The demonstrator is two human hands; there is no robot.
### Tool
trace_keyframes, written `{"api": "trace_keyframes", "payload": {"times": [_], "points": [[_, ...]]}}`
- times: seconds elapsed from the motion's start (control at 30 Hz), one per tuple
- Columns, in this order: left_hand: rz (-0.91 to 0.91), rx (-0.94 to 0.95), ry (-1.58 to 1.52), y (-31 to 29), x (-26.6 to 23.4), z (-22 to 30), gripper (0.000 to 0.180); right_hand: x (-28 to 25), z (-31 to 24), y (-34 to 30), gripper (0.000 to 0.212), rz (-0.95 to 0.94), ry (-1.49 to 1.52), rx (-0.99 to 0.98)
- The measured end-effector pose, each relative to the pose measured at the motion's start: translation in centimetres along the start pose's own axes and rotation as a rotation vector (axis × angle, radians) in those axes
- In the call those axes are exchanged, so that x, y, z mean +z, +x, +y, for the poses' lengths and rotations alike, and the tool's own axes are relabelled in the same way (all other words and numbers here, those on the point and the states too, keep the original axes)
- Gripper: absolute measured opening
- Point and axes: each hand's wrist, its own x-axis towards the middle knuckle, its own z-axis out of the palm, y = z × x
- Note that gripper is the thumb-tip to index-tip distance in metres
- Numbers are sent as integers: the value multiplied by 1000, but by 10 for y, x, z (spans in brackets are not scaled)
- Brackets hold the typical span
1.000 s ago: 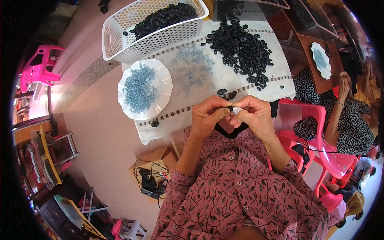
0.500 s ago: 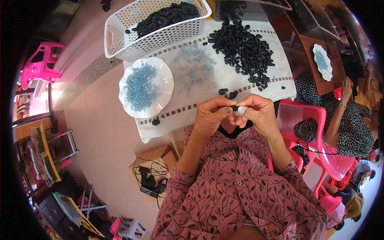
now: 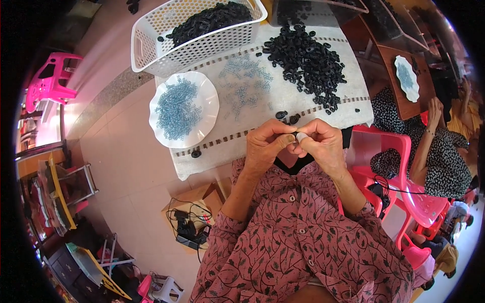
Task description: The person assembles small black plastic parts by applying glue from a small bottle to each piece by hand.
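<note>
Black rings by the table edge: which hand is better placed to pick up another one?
Probably the left hand: the loose black rings lie just above its fingers, while the right hand pinches the small white piece.

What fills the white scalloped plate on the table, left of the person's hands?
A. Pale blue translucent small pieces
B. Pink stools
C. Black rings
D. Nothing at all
A. The white scalloped plate holds a heap of pale blue translucent pieces, while the black rings lie loose on the tabletop and in the white basket; the left hand and right hand meet over a small white piece.
</note>
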Motion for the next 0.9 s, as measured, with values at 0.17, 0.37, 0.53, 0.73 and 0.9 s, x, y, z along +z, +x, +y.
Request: {"api": "trace_keyframes", "payload": {"times": [0.17,0.37,0.53,0.73,0.9], "points": [[39,14,88,1,1,-1,14,5,1,-1,3,27,-22,-69],[45,16,66,2,-2,0,16,0,-3,2,11,-53,35,-38],[27,-22,-19,2,-5,2,14,-16,-2,11,14,-186,148,83],[-32,-38,-79,2,-1,6,13,-37,10,25,15,-357,263,130],[-63,-53,-53,0,-1,6,12,-39,7,26,13,-429,301,167]]}}
